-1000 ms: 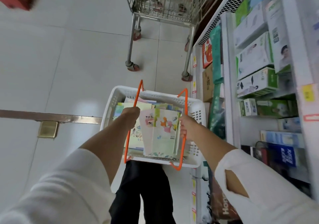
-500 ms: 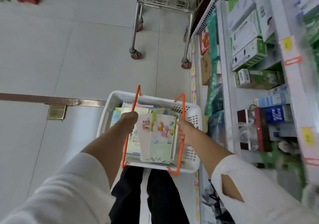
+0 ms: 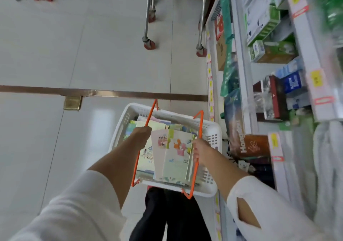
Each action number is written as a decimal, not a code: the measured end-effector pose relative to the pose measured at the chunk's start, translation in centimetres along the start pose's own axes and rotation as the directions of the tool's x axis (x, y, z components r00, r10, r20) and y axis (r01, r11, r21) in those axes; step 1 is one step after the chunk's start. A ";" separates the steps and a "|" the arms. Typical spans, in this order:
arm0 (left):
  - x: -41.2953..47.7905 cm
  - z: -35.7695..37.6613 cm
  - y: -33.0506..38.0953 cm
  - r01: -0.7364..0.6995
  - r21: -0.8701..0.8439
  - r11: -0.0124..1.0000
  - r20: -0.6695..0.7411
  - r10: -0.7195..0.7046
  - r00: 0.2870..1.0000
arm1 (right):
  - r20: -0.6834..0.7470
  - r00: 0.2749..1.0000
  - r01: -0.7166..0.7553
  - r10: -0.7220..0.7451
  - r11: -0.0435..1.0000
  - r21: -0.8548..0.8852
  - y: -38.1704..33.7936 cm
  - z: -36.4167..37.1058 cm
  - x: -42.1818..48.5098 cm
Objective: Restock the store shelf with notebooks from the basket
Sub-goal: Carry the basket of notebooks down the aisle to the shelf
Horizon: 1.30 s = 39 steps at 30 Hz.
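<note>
Beside store shelf (image 3: 239, 69), carrying white basket (image 3: 211, 129) of notebooks (image 3: 177, 159).
Gripping left orange handle (image 3: 151, 113) with curled left hand (image 3: 142, 135), right orange handle (image 3: 201, 123) with curled right hand (image 3: 200, 152).

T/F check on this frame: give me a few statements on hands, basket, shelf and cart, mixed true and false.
1. The left hand and right hand each grip an orange handle of the basket. True.
2. The basket is empty. False: notebooks lie in it.
3. The shelf stands on the person's left. False: it is on the right.
4. A metal cart with red wheels stands ahead on the floor. True.
</note>
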<state>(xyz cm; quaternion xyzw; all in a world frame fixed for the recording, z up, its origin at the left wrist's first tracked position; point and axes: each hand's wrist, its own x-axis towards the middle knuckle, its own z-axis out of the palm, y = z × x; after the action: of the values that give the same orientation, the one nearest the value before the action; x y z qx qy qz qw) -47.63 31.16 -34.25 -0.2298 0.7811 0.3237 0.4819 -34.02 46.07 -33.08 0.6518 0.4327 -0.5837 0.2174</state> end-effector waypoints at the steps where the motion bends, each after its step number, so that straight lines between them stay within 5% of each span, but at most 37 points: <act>1: -0.1 0.2 -1.3 -0.010 0.006 1.000 0.009 0.010 1.000 | -0.020 1.000 0.001 0.000 1.000 0.023 1.4 0.1 -0.2; 39: -17.7 7.7 -47.3 0.038 -0.026 0.999 0.013 -0.038 0.999 | 0.038 0.999 0.017 -0.016 0.999 -0.029 48.2 -5.4 -10.4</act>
<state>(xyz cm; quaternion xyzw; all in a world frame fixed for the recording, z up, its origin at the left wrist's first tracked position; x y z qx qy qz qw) -3.60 5.21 -34.23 -0.2488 0.7695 0.3260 0.4896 9.06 21.50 -32.72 0.6340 0.4423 -0.5912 0.2300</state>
